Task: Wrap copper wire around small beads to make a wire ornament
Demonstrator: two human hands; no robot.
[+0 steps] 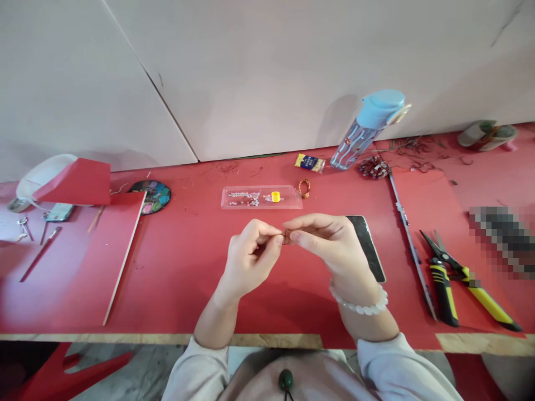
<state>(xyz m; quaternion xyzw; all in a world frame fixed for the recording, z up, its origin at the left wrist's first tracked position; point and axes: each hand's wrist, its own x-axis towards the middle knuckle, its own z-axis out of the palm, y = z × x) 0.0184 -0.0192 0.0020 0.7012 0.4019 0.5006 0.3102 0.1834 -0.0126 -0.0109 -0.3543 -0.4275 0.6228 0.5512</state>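
Over the middle of the red table, my left hand (pixel 254 256) and my right hand (pixel 330 242) meet at the fingertips. Between them is a small ring-like loop of thin reddish-brown cord or wire (pixel 286 236); its material I cannot make out. Thumb and forefinger of each hand pinch one side of it. Just beyond the hands lies a clear tray (pixel 261 205) with small pale beads (pixel 244 196) and a small yellow ring-shaped piece (pixel 275 196). A coiled orange-gold ring (pixel 305 188) rests at the tray's right end.
Behind stand a blue water bottle (pixel 368 128) and a small yellow-blue packet (pixel 309 162). A phone (pixel 368 248) lies by my right wrist. Yellow-black pliers (pixel 443 292) and a thin strip (pixel 412 245) are further right. At left are a board (pixel 112 245) and a palette-like dish (pixel 156 196).
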